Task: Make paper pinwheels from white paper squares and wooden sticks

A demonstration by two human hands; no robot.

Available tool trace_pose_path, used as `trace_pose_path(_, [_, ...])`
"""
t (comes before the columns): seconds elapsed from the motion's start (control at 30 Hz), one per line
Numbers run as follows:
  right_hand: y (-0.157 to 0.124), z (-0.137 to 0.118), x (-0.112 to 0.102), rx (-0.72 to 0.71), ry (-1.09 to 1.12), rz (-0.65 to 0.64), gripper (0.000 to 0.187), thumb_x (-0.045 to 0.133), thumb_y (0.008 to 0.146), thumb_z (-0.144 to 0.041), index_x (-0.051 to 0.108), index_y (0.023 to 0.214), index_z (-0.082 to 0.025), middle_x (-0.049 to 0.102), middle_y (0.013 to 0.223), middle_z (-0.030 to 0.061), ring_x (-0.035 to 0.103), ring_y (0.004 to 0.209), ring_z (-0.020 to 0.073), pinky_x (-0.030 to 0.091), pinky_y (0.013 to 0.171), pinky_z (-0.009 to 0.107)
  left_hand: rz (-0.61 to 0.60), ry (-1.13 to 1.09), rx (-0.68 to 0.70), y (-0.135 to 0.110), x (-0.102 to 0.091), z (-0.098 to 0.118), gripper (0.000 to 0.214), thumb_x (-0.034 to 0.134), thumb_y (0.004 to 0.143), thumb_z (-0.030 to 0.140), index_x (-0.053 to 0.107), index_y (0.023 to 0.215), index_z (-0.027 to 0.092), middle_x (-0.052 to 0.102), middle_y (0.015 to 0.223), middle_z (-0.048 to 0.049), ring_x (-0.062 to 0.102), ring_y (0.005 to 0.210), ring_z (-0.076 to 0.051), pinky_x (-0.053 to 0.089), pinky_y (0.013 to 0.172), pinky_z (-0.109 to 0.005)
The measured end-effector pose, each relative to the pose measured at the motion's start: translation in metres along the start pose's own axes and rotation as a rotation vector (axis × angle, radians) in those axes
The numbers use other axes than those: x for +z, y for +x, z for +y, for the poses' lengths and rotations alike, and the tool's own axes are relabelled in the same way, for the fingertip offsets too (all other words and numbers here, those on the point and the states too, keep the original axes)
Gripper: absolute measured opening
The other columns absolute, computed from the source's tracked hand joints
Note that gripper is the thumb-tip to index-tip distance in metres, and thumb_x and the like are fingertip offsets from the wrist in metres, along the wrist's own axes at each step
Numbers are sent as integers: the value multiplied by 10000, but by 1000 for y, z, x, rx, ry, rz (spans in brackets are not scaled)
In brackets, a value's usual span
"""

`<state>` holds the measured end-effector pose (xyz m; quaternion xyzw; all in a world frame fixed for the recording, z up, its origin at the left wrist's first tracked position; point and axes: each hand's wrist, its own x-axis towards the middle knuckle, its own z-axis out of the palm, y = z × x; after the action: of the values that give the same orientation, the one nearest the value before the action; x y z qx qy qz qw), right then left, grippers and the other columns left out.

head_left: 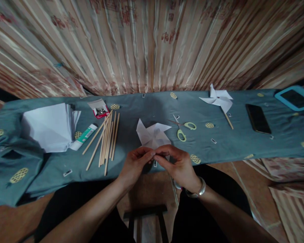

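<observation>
A white paper pinwheel shape (pixel 153 134) lies at the near edge of the blue cloth-covered table (pixel 131 111). My left hand (pixel 135 165) and my right hand (pixel 178 163) meet at its near corner, fingertips pinched together on the paper. What else sits between the fingertips is too small to make out. A silver bangle circles my right wrist.
Several wooden sticks (pixel 106 140), a glue stick (pixel 83 136), a small box of pins (pixel 99 108) and a stack of white paper (pixel 49 126) lie to the left. Scissors (pixel 183 128), a finished pinwheel on a stick (pixel 219 99), a phone (pixel 257 118) and a tablet (pixel 295 98) lie right.
</observation>
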<state>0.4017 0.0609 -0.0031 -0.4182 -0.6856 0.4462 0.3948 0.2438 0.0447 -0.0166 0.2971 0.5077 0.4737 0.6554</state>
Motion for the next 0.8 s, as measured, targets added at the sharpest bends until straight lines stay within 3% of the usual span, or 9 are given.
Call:
trace_pose_path(0.33, [0, -1, -1, -102, -169, 45, 59, 660, 882, -209, 694, 925, -228, 735, 869, 15, 681, 792, 149, 553, 757, 283, -33, -130, -55, 0, 4, 1, 359, 858, 599, 471, 709, 652, 148, 591, 615, 1, 472, 596, -98, 364, 601, -236])
trace_pose_path(0.57, [2, -2, 3, 46, 9, 64, 20, 696, 841, -205, 700, 825, -216, 726, 760, -12, 672, 680, 129, 545, 667, 250, -24, -99, -27, 1, 5, 1, 355, 840, 615, 481, 690, 623, 159, 563, 580, 15, 448, 562, -96, 348, 580, -247])
trace_pose_path(0.8, [5, -1, 3, 108, 144, 37, 53, 685, 843, -203, 697, 792, -209, 724, 735, -13, 661, 682, 125, 538, 681, 248, -19, -50, 11, 4, 2, 1, 355, 820, 640, 490, 682, 621, 164, 566, 576, 14, 465, 574, -105, 361, 597, -249])
